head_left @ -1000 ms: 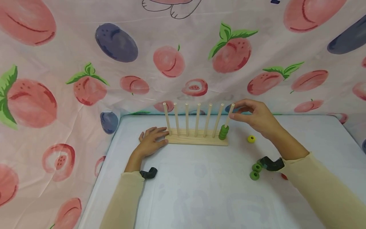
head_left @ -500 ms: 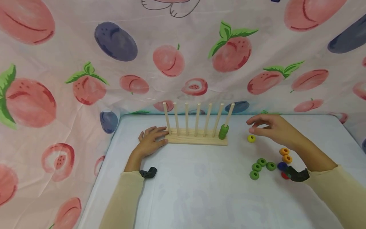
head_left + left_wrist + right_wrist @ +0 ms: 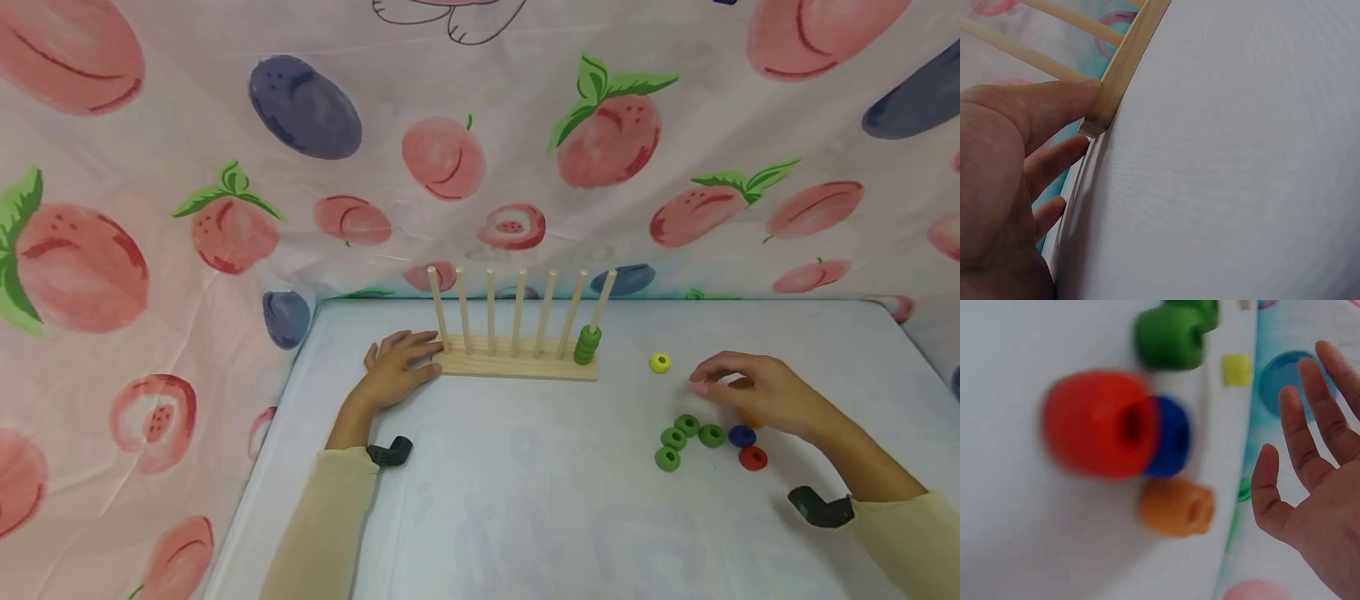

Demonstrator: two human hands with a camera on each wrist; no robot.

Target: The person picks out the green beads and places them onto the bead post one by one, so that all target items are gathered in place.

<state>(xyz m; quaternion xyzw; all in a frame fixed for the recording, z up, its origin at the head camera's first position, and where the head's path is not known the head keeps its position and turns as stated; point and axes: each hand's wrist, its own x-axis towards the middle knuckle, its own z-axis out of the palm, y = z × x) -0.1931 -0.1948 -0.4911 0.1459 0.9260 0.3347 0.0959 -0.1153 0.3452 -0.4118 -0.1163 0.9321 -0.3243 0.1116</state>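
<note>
A wooden peg stand (image 3: 495, 365) with several upright pegs stands at the back of the table. Green beads (image 3: 587, 346) are stacked low on its rightmost peg. My left hand (image 3: 393, 375) holds the stand's left end, the thumb (image 3: 1072, 103) against the base edge and the other fingers reaching behind it. On the right, my right hand (image 3: 761, 392) hovers with loosely bent fingers and nothing in them. It partly covers the orange beads (image 3: 1175, 507). Just nearer the front are a blue bead (image 3: 742, 436) and a red bead (image 3: 753, 458).
Several loose green beads (image 3: 687, 426) lie left of the blue one. Between them and the stand's right end, farther back, sits a single yellow bead (image 3: 660, 362). A fruit-print cloth (image 3: 442, 158) hangs behind the white table (image 3: 525, 483).
My right hand has left the rightmost peg and moved right and toward the front, to over the orange beads. My left hand has stayed at the stand's end.
</note>
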